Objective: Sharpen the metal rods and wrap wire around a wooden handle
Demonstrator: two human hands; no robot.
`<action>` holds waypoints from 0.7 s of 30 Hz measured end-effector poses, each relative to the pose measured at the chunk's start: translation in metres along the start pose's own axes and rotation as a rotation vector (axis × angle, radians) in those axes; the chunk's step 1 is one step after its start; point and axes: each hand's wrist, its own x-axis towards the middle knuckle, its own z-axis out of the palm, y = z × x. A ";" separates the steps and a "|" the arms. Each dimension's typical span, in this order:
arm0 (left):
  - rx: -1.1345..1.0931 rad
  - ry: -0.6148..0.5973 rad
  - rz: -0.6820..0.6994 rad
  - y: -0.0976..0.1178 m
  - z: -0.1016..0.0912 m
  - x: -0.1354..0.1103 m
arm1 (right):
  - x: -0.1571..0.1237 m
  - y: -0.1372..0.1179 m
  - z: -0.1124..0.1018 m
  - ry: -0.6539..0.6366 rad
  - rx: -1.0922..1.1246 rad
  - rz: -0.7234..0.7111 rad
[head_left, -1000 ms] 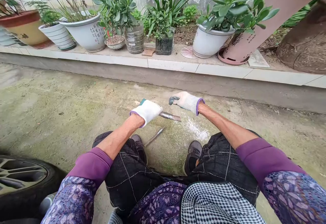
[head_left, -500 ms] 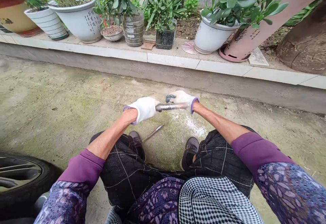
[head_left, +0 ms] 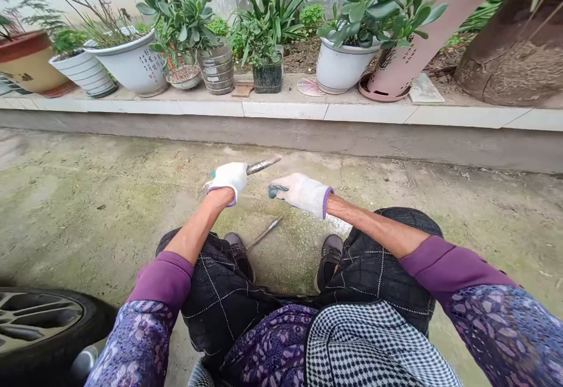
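Rod (head_left: 263,166): now in the left hand (head_left: 227,182) alone, tip angled up and forward.
Right hand (head_left: 301,194): off the rod, empty, lower and further left.

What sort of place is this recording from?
Probably a home's outdoor yard: a row of potted plants stands on a tiled concrete ledge, the concrete ground is mossy, and a car wheel shows at the edge.

There's the round steel file (head_left: 263,166) — clenched in the white-gloved left hand (head_left: 229,180), its ridged shaft angled up and away! The gloved right hand (head_left: 301,194) hangs open just beside it, holding nothing — and a slim metal rod (head_left: 264,233) lies untouched below them.
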 end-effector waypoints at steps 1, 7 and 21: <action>0.060 -0.014 0.010 0.004 0.003 0.000 | -0.002 0.001 -0.005 0.006 -0.049 0.005; 0.307 -0.139 0.120 0.024 0.026 -0.003 | -0.004 0.011 -0.028 0.018 -0.358 0.152; 0.245 -0.179 0.317 0.016 0.020 -0.022 | 0.041 0.058 -0.018 0.058 0.021 0.188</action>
